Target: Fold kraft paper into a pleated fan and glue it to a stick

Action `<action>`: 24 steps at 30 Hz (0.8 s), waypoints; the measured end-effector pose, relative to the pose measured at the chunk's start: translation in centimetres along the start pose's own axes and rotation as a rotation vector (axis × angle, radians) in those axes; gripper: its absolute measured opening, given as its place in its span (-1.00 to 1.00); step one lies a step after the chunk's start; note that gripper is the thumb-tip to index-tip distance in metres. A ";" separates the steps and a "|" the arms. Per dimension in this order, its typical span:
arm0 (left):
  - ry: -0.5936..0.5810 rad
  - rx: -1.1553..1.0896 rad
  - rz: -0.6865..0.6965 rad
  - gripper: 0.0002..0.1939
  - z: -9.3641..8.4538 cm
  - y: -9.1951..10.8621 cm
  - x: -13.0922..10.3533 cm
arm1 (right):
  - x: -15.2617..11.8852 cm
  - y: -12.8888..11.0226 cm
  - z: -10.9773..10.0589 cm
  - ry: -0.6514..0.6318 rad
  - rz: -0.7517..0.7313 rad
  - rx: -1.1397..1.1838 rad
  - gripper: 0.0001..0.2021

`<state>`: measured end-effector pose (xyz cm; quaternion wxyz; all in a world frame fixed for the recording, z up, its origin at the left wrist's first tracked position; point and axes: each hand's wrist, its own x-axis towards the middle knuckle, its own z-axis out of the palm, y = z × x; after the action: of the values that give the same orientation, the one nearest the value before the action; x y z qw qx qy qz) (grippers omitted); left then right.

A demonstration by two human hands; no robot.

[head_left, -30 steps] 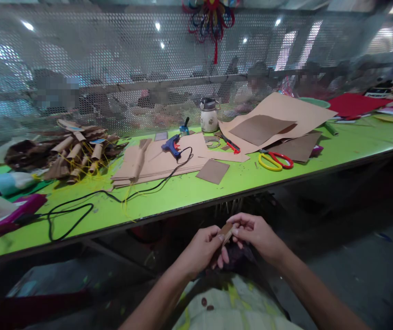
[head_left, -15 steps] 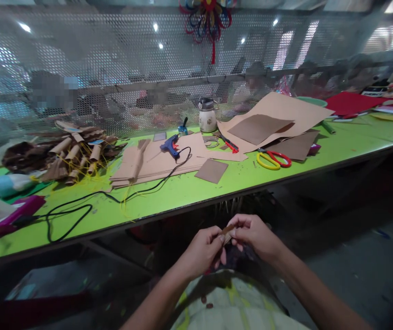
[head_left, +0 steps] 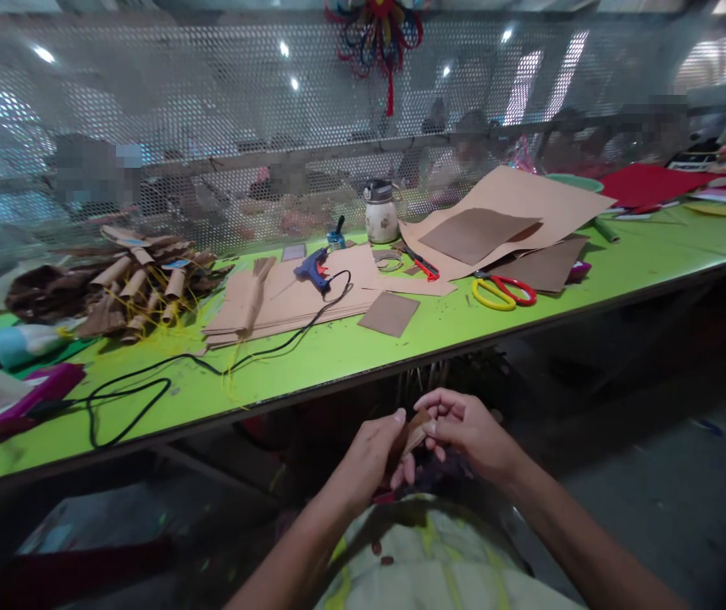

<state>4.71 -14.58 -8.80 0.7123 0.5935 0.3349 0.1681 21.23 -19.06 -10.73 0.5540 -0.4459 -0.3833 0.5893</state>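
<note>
Here are both hands, low in front of the near edge of the green worktop, above the person's lap. The right hand pinches a small piece of brown paper between thumb and fingers, closed on its edge. The left hand is half curled around the other side, thumb up, fingertips below; whether it grips the paper, I can't tell. Up on the worktop, a blue glue gun lies on a stack of brown sheets, a loose paper square just beside it, and red-and-yellow scissors rest over to the right.
</note>
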 end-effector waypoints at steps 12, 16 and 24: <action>0.016 -0.241 -0.117 -0.61 0.0 -0.4 0.5 | -0.1 0.1 -0.2 -0.027 -0.067 -0.124 -0.76; 0.015 -0.342 -0.168 -0.63 -0.2 -0.7 0.7 | -0.1 -0.1 -0.3 -0.031 -0.074 -0.134 -0.75; -0.019 -0.344 -0.127 -0.81 -0.2 -0.9 0.6 | -0.1 -0.1 -0.6 -0.050 -0.083 -0.119 -0.77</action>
<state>4.87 -14.28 -9.82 0.8158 0.4420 0.3309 0.1720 21.86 -19.14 -10.78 0.5408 -0.4467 -0.4495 0.5531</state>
